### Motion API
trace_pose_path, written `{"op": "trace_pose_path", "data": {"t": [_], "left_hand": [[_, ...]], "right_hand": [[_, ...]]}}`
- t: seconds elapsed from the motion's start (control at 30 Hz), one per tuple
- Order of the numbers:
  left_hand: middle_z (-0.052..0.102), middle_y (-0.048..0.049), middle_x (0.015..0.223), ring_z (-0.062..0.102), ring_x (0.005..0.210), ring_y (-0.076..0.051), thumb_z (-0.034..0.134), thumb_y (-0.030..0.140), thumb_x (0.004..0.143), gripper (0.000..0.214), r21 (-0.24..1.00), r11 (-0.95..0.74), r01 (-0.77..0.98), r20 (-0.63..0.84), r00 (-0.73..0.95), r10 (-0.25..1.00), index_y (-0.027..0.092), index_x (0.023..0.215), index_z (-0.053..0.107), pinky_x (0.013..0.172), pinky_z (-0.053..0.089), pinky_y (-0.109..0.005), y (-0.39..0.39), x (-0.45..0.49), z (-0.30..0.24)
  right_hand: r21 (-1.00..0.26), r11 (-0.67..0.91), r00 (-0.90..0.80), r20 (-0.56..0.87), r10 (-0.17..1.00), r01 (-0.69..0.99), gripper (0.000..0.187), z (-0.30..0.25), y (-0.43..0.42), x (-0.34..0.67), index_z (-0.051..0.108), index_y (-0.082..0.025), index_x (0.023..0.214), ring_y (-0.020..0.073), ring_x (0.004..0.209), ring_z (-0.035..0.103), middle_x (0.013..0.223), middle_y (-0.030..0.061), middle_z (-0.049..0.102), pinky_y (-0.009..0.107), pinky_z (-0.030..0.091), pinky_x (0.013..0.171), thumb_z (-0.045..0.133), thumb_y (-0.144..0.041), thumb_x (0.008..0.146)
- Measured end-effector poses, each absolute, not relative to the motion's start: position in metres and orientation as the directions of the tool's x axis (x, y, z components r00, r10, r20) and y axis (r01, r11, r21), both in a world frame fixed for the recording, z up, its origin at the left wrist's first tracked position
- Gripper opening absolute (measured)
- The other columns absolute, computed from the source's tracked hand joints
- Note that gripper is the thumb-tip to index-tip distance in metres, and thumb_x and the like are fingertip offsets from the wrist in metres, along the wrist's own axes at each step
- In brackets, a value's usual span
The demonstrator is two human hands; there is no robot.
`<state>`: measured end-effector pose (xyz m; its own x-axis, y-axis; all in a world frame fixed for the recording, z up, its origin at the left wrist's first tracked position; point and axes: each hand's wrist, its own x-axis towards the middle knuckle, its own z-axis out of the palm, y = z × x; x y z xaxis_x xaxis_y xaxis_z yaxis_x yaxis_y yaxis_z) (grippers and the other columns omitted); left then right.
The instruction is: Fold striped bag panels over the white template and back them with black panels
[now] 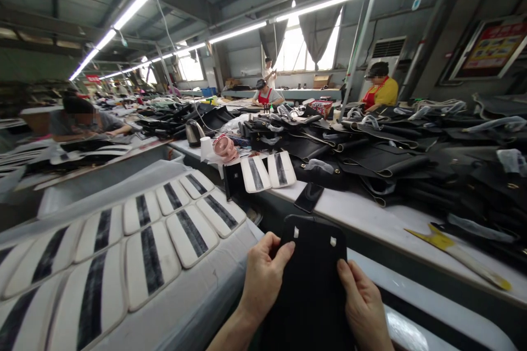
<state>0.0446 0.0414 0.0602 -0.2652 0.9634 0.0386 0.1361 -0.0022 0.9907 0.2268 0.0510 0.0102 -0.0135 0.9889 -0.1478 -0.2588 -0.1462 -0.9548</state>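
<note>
A black flat panel with rounded corners (313,279) is held up in front of me, two small whitish tabs near its top edge. My left hand (265,269) pinches its left edge, thumb lying on the face. On the opposite edge, my right hand (364,299) grips with thumb in front and fingers curled. The panel's lower end runs out of the picture. To the left, several white panels with a dark stripe (151,263) lie in rows on a sheet-covered table (214,290).
Ahead, a white bench (391,230) carries a phone (308,197), a yellow-handled tool (457,255), two striped panels (256,174), a pink fan (224,147) and a kettle (193,132). Black bag pieces (382,159) are heaped at right. Several people work farther back.
</note>
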Motion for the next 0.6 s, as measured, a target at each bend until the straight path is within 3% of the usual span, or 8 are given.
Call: {"op": "trace_pose_path", "data": {"t": [0.2,0.37,0.5,0.6], "left_hand": [[0.043,0.0053,0.063,0.038,0.055,-0.007,0.06,0.056,0.085,0.041,0.998,0.033,-0.044,-0.04,-0.148,0.988,0.018,0.073,0.049,0.051,0.032,-0.018,0.058,0.027,0.066],[0.053,0.004,0.066,0.048,0.056,-0.009,0.069,0.054,0.078,0.039,0.99,0.091,-0.112,-0.098,-0.059,0.993,0.019,0.075,0.052,0.051,0.038,-0.018,0.072,0.028,0.078],[0.06,0.0028,0.067,0.057,0.059,-0.013,0.072,0.056,0.073,0.04,0.994,0.087,-0.058,-0.09,-0.041,0.995,0.019,0.082,0.059,0.054,0.045,-0.02,0.066,0.037,0.092],[0.065,0.0018,0.071,0.06,0.063,-0.015,0.075,0.056,0.07,0.043,0.999,0.025,0.037,-0.02,-0.142,0.99,0.019,0.087,0.063,0.055,0.048,-0.021,0.057,0.044,0.104]], "right_hand": [[-0.99,0.016,-0.042,0.022,0.999,-0.142,0.034,0.022,0.047,0.227,0.058,-0.018,0.084,0.0159,0.07,0.052,0.072,-0.0004,0.056,0.025,0.045,0.064,0.058,-0.052,0.089],[-0.966,-0.105,-0.145,-0.072,0.987,-0.235,0.039,0.037,0.057,0.231,0.06,-0.018,0.093,0.0171,0.073,0.054,0.077,0.001,0.058,0.026,0.045,0.065,0.058,-0.057,0.088],[-0.976,-0.042,-0.033,-0.036,0.999,-0.211,0.045,0.042,0.064,0.226,0.059,-0.018,0.087,0.0159,0.071,0.051,0.076,0.0011,0.056,0.025,0.043,0.063,0.054,-0.062,0.087],[-0.98,0.053,0.053,0.044,0.998,-0.189,0.049,0.045,0.059,0.222,0.05,-0.017,0.072,0.0111,0.059,0.037,0.064,-0.0022,0.043,0.023,0.032,0.053,0.049,-0.064,0.089]]}}
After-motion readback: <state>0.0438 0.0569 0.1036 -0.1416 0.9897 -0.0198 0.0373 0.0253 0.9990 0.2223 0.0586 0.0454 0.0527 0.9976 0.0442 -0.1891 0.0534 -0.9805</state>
